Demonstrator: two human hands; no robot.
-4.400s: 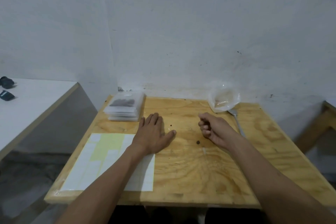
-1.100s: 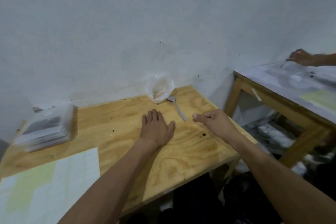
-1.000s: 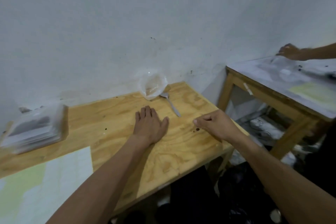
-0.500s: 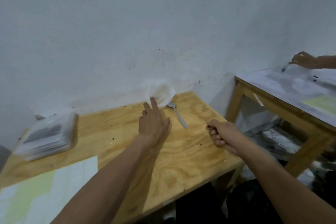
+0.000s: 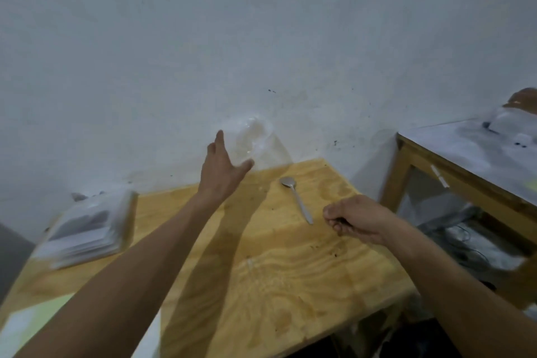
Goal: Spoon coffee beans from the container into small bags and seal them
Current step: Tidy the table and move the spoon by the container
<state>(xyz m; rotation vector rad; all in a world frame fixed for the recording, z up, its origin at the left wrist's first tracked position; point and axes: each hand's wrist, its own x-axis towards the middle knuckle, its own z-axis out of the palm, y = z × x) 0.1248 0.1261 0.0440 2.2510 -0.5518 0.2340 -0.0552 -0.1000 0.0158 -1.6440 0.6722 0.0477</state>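
A clear plastic container [image 5: 255, 139], blurred and almost see-through, is up against the white wall at the back of the wooden table [image 5: 290, 270]. My left hand [image 5: 222, 173] is raised with its thumb and fingers around the container's left side. A metal spoon [image 5: 296, 200] lies on the table, bowl toward the wall. My right hand [image 5: 354, 221] hovers as a closed fist just right of the spoon's handle; whether anything is inside it I cannot tell. A blurred stack of small bags [image 5: 87, 229], some with dark beans, sits at the table's left.
A white and pale green sheet [image 5: 29, 322] lies at the table's near left corner. A second wooden table [image 5: 465, 160] stands to the right, with another person's hand [image 5: 523, 100] and clear plastic on it. A gap with clutter on the floor separates the tables.
My left hand left the tabletop, reached to the container by the wall and took hold of it. My right fist drew back slightly beside the spoon. The view swung right and up.
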